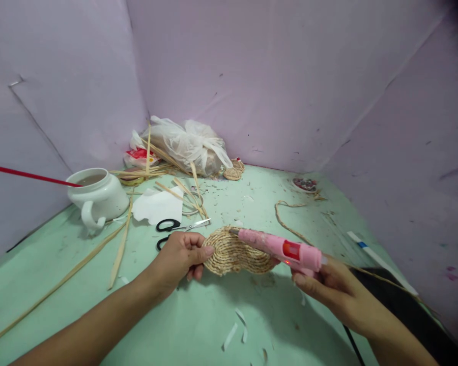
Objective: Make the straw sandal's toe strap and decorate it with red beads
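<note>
Two grips closed: my L grip (pixel 187 252) on woven mat (pixel 221 256), just R of scissors (pixel 180 228); my R grip (pixel 336 292) round glue gun (pixel 269 244), tip (pixel 234 231) at/over mat. Prob. hot: if I slip twd scissors, L grip cd get burnt.

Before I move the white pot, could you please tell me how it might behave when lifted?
The white pot seems rigid and probably heavy, given its ceramic-like look and the liquid inside. That liquid may slosh through the open top. The red stick, jutting far out, could swing.
</note>
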`<act>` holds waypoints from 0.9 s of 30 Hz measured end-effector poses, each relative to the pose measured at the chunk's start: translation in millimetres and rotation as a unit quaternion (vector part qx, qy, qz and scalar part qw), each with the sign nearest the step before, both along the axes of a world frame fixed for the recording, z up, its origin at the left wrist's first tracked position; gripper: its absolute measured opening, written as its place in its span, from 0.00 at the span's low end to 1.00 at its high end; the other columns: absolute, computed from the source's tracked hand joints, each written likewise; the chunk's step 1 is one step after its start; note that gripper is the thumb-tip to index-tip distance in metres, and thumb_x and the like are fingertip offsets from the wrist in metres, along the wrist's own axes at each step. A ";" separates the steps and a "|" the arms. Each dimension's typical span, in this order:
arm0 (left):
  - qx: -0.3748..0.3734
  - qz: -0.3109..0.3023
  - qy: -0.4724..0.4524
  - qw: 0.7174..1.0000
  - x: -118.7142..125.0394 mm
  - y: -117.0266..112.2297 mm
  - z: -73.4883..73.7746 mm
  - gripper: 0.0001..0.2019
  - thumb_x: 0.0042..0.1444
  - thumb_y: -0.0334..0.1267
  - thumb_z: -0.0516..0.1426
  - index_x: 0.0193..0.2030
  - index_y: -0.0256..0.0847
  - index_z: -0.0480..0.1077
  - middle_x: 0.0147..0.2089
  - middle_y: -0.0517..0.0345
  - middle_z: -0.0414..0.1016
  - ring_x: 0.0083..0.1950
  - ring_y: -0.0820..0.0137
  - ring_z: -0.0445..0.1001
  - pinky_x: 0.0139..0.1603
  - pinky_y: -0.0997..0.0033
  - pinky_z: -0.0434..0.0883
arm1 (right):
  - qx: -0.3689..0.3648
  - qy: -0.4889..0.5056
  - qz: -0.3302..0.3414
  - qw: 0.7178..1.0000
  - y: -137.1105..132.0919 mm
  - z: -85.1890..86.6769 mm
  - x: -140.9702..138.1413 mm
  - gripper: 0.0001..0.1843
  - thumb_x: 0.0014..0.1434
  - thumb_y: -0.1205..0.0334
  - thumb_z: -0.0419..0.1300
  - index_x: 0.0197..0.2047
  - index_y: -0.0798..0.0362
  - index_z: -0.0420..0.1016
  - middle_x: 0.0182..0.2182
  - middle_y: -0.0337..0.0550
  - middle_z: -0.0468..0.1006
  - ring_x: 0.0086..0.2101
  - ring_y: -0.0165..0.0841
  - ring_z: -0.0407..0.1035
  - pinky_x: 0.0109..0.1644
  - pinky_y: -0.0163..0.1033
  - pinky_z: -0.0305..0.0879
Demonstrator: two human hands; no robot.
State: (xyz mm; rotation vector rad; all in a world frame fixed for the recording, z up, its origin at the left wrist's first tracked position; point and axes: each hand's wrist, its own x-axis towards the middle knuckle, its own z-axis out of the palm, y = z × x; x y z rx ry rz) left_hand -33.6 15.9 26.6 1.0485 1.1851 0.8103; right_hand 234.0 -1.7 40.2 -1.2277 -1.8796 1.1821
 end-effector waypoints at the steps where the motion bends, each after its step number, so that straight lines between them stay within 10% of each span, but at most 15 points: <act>1: 0.000 0.000 0.002 1.000 0.2 0.1 0.5 0.16 0.40 0.46 0.61 0.17 0.38 0.61 0.09 0.65 0.62 0.11 0.82 0.54 0.12 0.82 0.48 | -0.003 0.001 0.004 1.000 0.5 -0.6 0.0 0.18 0.56 0.56 0.57 0.50 0.48 0.72 0.32 0.40 0.74 0.32 0.35 0.66 0.35 0.37 0.65; 8: 0.004 -0.009 0.015 1.000 -0.7 0.1 1.2 0.15 0.40 0.44 0.60 0.16 0.38 0.61 0.08 0.65 0.62 0.11 0.83 0.53 0.13 0.82 0.49 | 0.003 0.002 0.006 1.000 -0.1 -3.6 0.7 0.19 0.58 0.56 0.56 0.53 0.46 0.69 0.39 0.41 0.74 0.38 0.36 0.67 0.44 0.39 0.64; 27: 0.011 -0.015 0.014 1.000 -1.6 0.5 -1.0 0.15 0.41 0.45 0.60 0.16 0.38 0.61 0.09 0.65 0.62 0.11 0.82 0.54 0.13 0.81 0.48 | 0.036 -0.011 -0.023 0.999 0.1 5.0 0.1 0.09 0.52 0.59 0.60 0.37 0.49 0.77 0.24 0.37 0.70 0.25 0.32 0.63 0.27 0.34 0.61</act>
